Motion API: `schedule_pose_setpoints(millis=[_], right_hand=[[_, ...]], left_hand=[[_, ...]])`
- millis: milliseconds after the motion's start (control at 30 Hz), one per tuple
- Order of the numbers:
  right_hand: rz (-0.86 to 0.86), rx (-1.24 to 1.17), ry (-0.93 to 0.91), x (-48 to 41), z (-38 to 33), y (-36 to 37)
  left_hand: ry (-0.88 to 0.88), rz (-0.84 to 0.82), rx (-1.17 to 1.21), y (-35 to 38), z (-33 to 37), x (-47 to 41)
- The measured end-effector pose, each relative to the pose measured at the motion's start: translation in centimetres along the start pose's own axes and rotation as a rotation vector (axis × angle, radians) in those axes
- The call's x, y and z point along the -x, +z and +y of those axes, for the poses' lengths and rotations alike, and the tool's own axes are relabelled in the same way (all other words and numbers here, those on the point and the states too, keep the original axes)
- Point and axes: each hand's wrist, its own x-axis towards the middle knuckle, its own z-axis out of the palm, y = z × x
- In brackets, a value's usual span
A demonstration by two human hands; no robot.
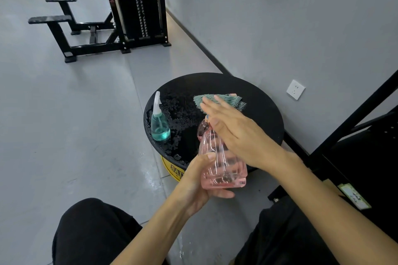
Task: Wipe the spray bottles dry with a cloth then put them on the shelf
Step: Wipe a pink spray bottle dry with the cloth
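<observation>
Left grip (199,182) holding pink spray bottle (224,171), yellow drum (170,168) lettered "SA"

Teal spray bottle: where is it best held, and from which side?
Probably grip the teal spray bottle by its narrow neck under the white sprayer head, from the left: it stands upright at the left edge of the wet black top.

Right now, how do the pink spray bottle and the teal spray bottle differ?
The pink spray bottle is gripped by the left hand, tilted, off the round black top; the teal spray bottle stands upright on it, untouched. The pink one has flat, angular sides; the teal one is rounded. The teal one's white sprayer shows; the pink one's top is mostly hidden behind the right hand. Both are translucent.
</observation>
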Motion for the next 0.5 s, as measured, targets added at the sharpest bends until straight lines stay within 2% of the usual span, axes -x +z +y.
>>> schedule_pose_setpoints(millis=[67, 267, 500], right_hand=[[-0.017, 0.008, -0.011, 0.0, 0.4, -0.6], [0.055, 0.051, 0.110, -1.0, 1.5, -1.0], [-0.104, 0.021, -0.003, 0.2, -0.8, -0.6]], left_hand=[[0.004, -0.007, 0.003, -0.1, 0.0, 0.0], [0.001, 0.001, 0.038, 0.4, -0.1, 0.2], [-0.023, 0.046, 0.054, -0.1, 0.2, 0.1]])
